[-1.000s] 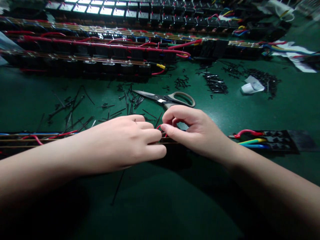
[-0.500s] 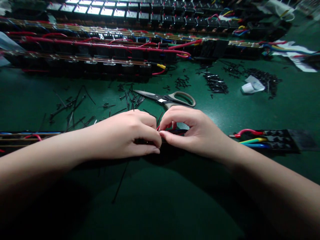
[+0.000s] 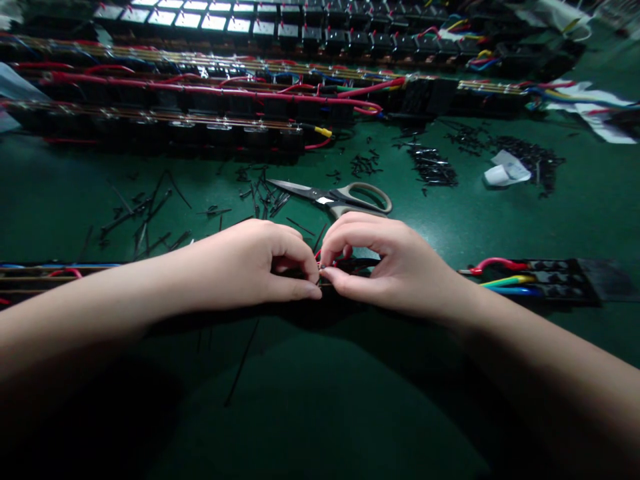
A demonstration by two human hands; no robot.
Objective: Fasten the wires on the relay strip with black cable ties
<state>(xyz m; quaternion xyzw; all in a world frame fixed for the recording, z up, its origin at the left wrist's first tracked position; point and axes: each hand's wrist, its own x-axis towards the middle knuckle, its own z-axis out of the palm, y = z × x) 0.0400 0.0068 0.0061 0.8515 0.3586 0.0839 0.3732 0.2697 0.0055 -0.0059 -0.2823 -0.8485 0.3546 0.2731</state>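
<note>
My left hand (image 3: 265,263) and my right hand (image 3: 377,257) meet over a long black strip assembly (image 3: 555,280) with wires along it. Thumb and forefinger of the right hand pinch a small black cable tie (image 3: 323,267) at the wires. The left fingertips close just beside it, seemingly on the same tie, though its tail is mostly hidden. A thin red wire (image 3: 317,253) shows between the hands. Beyond the right hand, red, yellow-green and blue wires (image 3: 507,291) run into a terminal block. Both hands cover the strip's middle.
Scissors (image 3: 330,197) lie just beyond my hands, pointing left. Loose cable ties (image 3: 143,213) are scattered to the left, with black clippings (image 3: 433,165) in piles to the right. A white scrap (image 3: 505,172) lies there. Wired black assemblies (image 3: 200,100) stretch across the back.
My left hand's fingers have shifted and pinch with a wider gap behind the fingertips. A small black piece now shows at the right fingertips. The right hand has barely moved.
</note>
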